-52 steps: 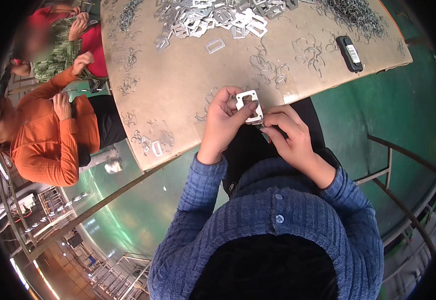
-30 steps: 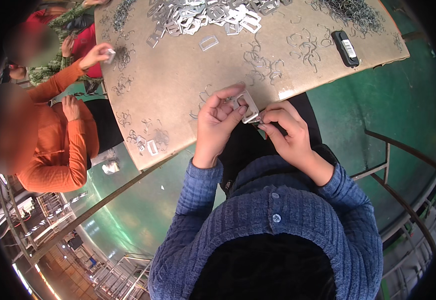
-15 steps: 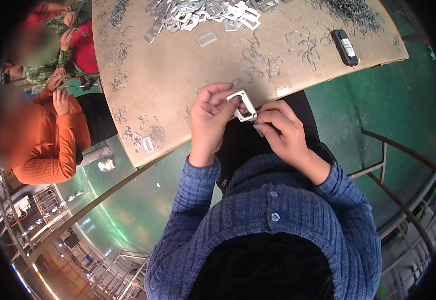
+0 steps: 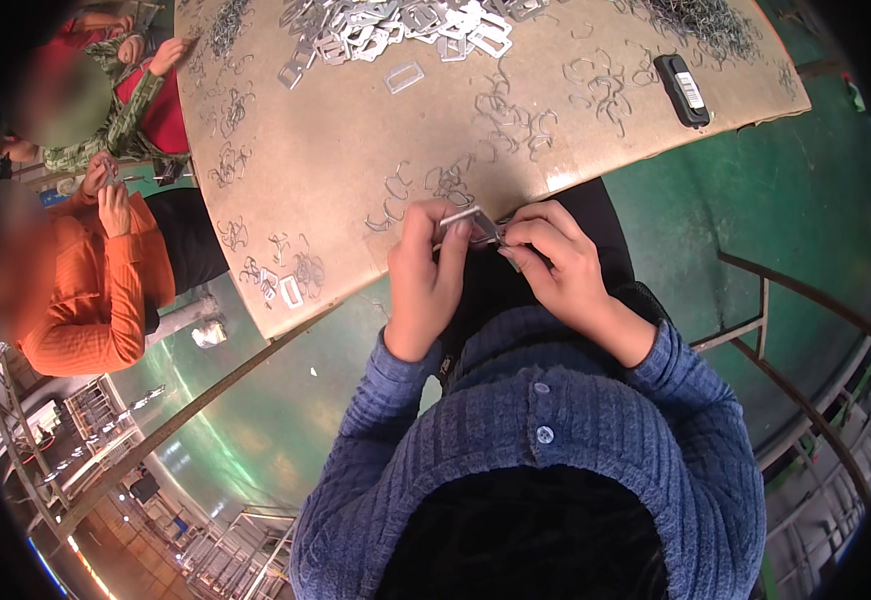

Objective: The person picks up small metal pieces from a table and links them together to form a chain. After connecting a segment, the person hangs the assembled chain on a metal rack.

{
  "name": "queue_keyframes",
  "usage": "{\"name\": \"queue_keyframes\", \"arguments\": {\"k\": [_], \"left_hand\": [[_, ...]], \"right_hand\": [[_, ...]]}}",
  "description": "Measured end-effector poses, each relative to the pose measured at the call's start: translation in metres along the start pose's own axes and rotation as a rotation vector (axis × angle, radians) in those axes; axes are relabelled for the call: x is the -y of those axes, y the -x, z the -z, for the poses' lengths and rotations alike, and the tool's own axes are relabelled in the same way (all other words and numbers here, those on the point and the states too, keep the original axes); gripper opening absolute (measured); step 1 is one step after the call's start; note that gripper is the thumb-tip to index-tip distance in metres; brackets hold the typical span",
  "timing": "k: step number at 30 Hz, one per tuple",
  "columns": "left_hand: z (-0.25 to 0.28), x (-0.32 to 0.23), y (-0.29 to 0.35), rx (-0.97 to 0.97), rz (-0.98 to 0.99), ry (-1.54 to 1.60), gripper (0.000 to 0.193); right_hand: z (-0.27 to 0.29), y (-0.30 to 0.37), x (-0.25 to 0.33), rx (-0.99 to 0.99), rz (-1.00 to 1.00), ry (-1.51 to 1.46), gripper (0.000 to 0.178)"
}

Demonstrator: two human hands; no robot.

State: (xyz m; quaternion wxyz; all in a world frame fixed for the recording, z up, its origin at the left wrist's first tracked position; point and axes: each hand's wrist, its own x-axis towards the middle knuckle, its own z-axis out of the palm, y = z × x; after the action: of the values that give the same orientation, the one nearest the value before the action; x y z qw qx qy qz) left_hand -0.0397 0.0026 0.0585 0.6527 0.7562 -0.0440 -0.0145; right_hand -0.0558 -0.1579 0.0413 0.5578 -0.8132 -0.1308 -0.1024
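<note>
A silver rectangular metal frame (image 4: 486, 226) is held tilted just off the table's near edge. My left hand (image 4: 424, 275) pinches its left side between thumb and fingers. Against the frame's right end, the fingertips of my right hand (image 4: 564, 262) are pressed together; whatever they grip there is too small to make out. Closest to my hands on the tabletop lie several loose bent wire clips (image 4: 448, 184).
The brown table (image 4: 336, 170) bears a heap of metal frames (image 4: 396, 30), a pile of wire clips (image 4: 706, 25) and a black handheld device (image 4: 682, 90). Co-workers sit at the left, one in an orange top (image 4: 96, 290). A metal rail (image 4: 796, 290) stands at the right.
My left hand has turned the metal frame to a flatter, more edge-on angle and lowered slightly. My right hand stays at its right end. A co-worker's hand has reached onto the table at far left.
</note>
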Motion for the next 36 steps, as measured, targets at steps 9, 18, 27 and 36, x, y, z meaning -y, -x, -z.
{"name": "queue_keyframes", "arguments": {"k": [9,18,27,36], "left_hand": [[0.017,0.005,0.005,0.104,-0.454,-0.214,0.005],[0.013,0.003,0.009,0.211,-0.384,-0.113,0.008],[0.010,0.011,0.012,0.127,-0.256,-0.130,0.007],[-0.008,0.005,0.006,-0.065,0.034,-0.014,0.007]], "right_hand": [[0.028,-0.026,-0.007,0.256,0.068,0.007,0.018],[-0.026,-0.115,-0.103,0.184,-0.181,0.646,0.005],[-0.035,-0.111,-0.122,0.011,-0.081,0.655,0.008],[0.028,-0.101,-0.043,0.027,-0.521,-0.612,0.014]]}}
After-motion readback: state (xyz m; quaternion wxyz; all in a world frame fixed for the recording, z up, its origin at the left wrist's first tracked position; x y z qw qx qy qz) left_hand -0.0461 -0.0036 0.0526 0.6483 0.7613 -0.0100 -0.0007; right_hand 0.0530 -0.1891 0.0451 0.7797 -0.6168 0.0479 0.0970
